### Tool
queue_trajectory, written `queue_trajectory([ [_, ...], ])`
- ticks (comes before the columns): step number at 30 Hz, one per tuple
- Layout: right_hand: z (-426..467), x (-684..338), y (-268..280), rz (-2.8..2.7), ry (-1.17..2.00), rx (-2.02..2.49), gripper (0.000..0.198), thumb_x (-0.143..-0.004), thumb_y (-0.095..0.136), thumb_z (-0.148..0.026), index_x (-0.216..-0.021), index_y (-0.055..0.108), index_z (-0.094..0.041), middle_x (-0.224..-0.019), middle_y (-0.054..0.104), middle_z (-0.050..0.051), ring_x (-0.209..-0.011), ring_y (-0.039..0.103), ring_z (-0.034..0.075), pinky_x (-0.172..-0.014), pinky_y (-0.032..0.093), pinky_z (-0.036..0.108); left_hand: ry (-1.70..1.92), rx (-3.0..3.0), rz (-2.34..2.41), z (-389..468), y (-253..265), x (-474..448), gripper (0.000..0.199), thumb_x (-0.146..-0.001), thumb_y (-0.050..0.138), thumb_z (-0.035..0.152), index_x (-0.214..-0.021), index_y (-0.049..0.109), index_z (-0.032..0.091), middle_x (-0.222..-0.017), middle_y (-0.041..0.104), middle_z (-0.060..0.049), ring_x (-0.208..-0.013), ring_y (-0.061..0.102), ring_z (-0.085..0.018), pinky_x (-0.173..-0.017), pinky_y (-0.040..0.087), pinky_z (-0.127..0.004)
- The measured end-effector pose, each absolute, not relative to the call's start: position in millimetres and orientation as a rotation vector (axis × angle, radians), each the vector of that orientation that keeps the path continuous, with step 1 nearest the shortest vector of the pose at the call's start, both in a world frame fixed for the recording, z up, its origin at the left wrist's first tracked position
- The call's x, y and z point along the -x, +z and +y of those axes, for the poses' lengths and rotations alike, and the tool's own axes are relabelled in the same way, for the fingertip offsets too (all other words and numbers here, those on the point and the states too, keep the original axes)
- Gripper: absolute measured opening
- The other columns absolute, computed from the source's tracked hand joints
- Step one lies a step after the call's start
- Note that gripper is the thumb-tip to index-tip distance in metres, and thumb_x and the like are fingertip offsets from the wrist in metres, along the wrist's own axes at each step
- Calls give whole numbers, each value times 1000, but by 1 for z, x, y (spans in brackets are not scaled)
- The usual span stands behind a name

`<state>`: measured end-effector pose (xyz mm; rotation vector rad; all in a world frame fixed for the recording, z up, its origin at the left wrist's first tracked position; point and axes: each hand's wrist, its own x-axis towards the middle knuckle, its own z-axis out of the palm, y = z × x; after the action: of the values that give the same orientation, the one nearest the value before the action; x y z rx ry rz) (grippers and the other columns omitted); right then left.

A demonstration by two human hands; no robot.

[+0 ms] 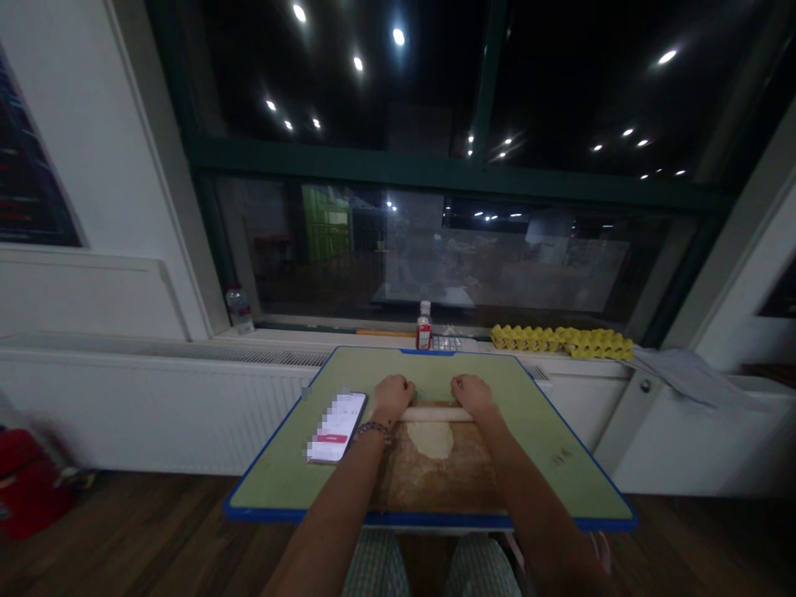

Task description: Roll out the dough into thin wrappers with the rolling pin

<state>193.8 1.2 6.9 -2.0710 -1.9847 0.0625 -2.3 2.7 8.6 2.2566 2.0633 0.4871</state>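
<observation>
While seated at a light green counter (274,481) edged in blue, faces a wide window (560,99) of dark glass, dotted with bright lights. Stretches both arms forward over a brown board (435,489), laid flat by the near edge of the counter. Has the left hand (393,396) and the right hand (471,391) at opposite ends of a pale rolling pin (435,414), set crosswise near the far end of the board. Bends the fingers of both hands in loosely; cannot tell whether wrapped around the rolling pin or merely pressing on it. Has the dough (430,439) on the board between the forearms, thin and unevenly rounded, just on the near side of the rolling pin. Wears a bracelet (373,428) on the left wrist. Has a phone (339,427), face up and lit, beside the left forearm. Looks across to a white sill (279,338) bearing a clear bottle (240,311) at the left, a red bottle (424,330) behind the counter, yellow egg trays (535,340) and loose papers (684,373) at the right. Has a white radiator (155,406) to the left, above a dark wooden floor (162,506).
</observation>
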Motion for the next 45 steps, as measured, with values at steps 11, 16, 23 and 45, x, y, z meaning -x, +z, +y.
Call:
queue_trajectory([
  [11,-2,-193,10,-2012,28,2048,40,-97,36,-31,-103,74,-20,-107,73,11,-99,67,19,-79,43,23,456,-2267,2059,3,10,1,42,-94,39,35,-98,75,15,-102,73,-15,-96,68,-23,-77,47,-29],
  [16,-1,-194,9,-2007,34,2056,40,-97,36,-31,-103,74,-20,-106,73,11,-98,67,18,-79,43,23,447,-2273,2057,2,10,2,42,-94,38,35,-99,75,15,-104,73,-15,-98,68,-24,-79,48,-29],
  [23,0,-193,7,-2005,25,2061,40,-97,37,-31,-103,74,-19,-107,73,11,-99,67,19,-79,43,24,455,-2290,2044,3,9,3,41,-94,39,35,-95,75,16,-101,74,-14,-96,69,-23,-78,47,-28],
  [45,0,-197,2,-2092,97,2053,39,-95,37,-30,-103,74,-19,-108,72,11,-99,66,18,-77,41,24,370,-2285,2104,-2,12,0,36,-89,44,34,-107,67,13,-109,71,-15,-108,61,-26,-89,44,-35],
])
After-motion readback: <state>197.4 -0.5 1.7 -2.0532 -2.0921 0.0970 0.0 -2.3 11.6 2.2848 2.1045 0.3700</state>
